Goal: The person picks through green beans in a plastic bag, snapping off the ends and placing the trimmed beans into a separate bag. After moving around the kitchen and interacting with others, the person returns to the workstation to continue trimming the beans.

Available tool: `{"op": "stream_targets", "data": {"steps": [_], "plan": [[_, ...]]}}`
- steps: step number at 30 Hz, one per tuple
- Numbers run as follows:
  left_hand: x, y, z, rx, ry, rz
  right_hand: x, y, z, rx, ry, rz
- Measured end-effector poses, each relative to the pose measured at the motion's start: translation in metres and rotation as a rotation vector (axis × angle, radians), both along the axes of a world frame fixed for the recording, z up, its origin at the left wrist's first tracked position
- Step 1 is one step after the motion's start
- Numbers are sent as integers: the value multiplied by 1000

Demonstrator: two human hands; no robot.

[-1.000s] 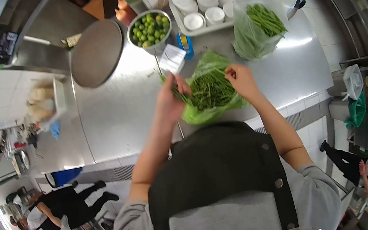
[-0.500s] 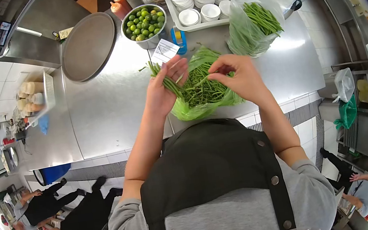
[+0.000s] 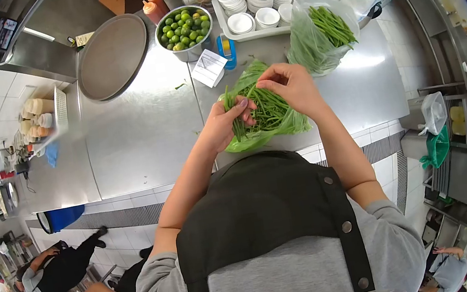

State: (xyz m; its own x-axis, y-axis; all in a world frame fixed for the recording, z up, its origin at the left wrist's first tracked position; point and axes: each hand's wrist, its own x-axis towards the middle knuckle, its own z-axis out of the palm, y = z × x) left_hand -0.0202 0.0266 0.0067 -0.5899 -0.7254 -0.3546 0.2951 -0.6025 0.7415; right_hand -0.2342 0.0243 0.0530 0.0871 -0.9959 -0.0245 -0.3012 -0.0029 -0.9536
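Note:
My left hand (image 3: 224,124) is closed around a small bunch of green beans (image 3: 236,120), their ends poking out above and below the fingers. Just right of it, thumb and forefinger of my right hand (image 3: 292,87) pinch what looks like the end of a single green bean (image 3: 252,89). Both hands hover over an open green plastic bag (image 3: 251,142) full of loose green beans (image 3: 270,111). Behind and to the right stands a second, clear bag (image 3: 309,46) with long green beans in it.
On the steel counter (image 3: 142,135) are a pot of limes (image 3: 184,30), a round tray (image 3: 112,58), a paper slip (image 3: 209,68) and a blue tape dispenser (image 3: 227,51). A white crate (image 3: 265,33) holds stacked bowls. Other people (image 3: 54,273) are behind, lower left and lower right.
My left hand has moved right and lower, and its fingers have curled over the beans. My right hand has shifted slightly left and up, so both hands are closer together. People behind have moved.

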Motion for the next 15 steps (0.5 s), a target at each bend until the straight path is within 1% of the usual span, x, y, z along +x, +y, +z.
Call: {"op": "stream_targets", "data": {"steps": [3, 6, 9, 12, 15], "plan": [[-3, 2, 2, 41, 38, 7, -2, 0, -6, 17, -23, 53], [-1, 2, 1, -2, -9, -29, -3, -2, -15, 98, -258, 75], [-2, 5, -2, 2, -42, -10, -4, -3, -13, 126, -160, 34], [-1, 7, -4, 2, -38, -11, 0, -2, -8, -40, 169, 88], [-3, 9, -3, 18, -43, -2, 0, -3, -22, -34, 167, 217]]}}
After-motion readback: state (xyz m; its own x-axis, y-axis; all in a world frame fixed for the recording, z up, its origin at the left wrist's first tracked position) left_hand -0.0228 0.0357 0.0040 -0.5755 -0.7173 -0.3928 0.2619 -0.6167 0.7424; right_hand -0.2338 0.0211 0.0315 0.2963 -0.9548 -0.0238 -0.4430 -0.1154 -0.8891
